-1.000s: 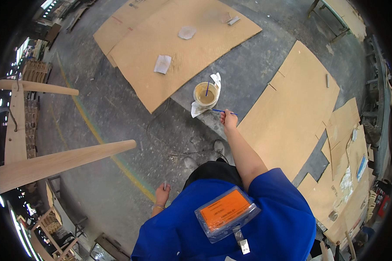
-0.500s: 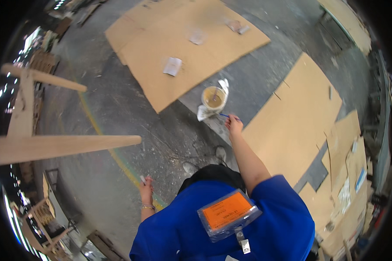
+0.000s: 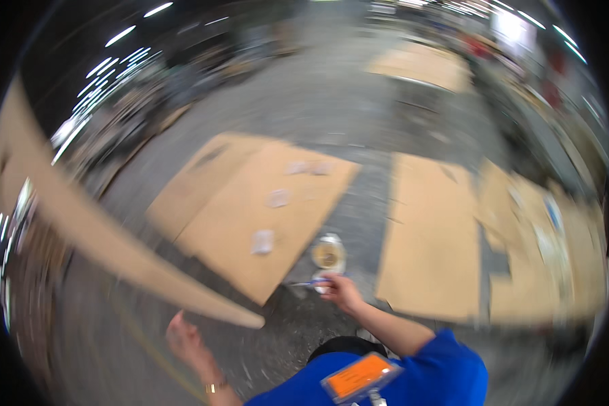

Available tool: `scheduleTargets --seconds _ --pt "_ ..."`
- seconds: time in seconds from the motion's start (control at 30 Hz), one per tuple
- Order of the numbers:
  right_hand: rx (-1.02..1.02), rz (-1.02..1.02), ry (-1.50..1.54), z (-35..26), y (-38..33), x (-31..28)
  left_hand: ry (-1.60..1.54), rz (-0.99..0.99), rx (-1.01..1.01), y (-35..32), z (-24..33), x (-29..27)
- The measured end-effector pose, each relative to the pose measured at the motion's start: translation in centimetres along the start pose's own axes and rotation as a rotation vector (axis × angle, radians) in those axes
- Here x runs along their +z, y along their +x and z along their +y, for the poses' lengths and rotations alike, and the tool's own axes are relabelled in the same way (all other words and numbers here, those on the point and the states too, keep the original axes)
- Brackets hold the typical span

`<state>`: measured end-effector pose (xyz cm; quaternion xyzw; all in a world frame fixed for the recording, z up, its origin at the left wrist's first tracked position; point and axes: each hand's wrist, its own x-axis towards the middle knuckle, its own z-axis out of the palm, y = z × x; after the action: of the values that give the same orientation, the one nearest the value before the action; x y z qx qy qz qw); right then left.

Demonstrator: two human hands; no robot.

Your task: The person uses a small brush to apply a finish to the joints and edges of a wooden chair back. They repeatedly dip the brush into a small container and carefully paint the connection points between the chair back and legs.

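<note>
My right hand is closed around a slim tool with a blue handle. Its thin dark end points left, and its kind is too blurred to make out. Just beyond this hand stands a round tub of brownish liquid, with white sheeting around its base. My left hand is raised at the lower left, smeared by motion; whether anything is in its fingers does not show. Close above it, a long tapered wooden leg slants down from the left, with its rounded end between my two hands.
A large cardboard sheet with several pale paper pieces lies ahead on the floor. Another cardboard sheet lies to the right, beside overlapping cardboard. A board-topped table stands farther off. A yellow line runs along the floor.
My view has swung up and turned, showing more of the hall. The right hand's tool now points left across the tub's near side. The left hand is higher, nearer the wooden leg.
</note>
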<state>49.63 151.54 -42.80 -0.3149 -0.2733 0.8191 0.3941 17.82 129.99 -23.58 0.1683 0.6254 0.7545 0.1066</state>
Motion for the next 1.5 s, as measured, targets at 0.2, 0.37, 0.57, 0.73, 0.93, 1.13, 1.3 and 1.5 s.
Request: scheduleTargets --seconds 0.2,0.37,0.57,0.73,0.93,1.13,1.3,1.5 --pt "-0.419 0.118 -0.04 3.3 -4.2 13.8 0.267 -0.484 0.454 3.1 6.6 0.7" --pt "-0.491 0.336 0.057 7.2 -11.0 15.7 0.095 -0.858 0.461 6.5 4.9 1.5" --pt "-0.521 0.703 0.142 6.7 -20.7 10.3 0.061 -1.047 0.399 7.7 2.2 4.5" --pt "-0.695 0.833 0.103 4.3 -24.1 10.9 -0.119 -1.196 0.309 7.3 2.3 6.0" --pt "-0.881 0.652 0.082 -2.9 -19.3 15.8 -0.019 -1.258 0.49 6.7 4.1 6.6" --pt "-1.162 0.275 0.041 -12.0 -15.2 23.7 -0.058 -1.282 0.408 6.4 4.8 8.1" --pt "-1.499 0.099 -0.111 -17.3 -15.5 31.2 0.033 -1.253 0.461 7.0 6.1 7.5" --pt "-1.707 -0.111 -0.192 -20.5 -14.6 36.9 0.031 -1.118 0.551 6.6 7.0 7.1"
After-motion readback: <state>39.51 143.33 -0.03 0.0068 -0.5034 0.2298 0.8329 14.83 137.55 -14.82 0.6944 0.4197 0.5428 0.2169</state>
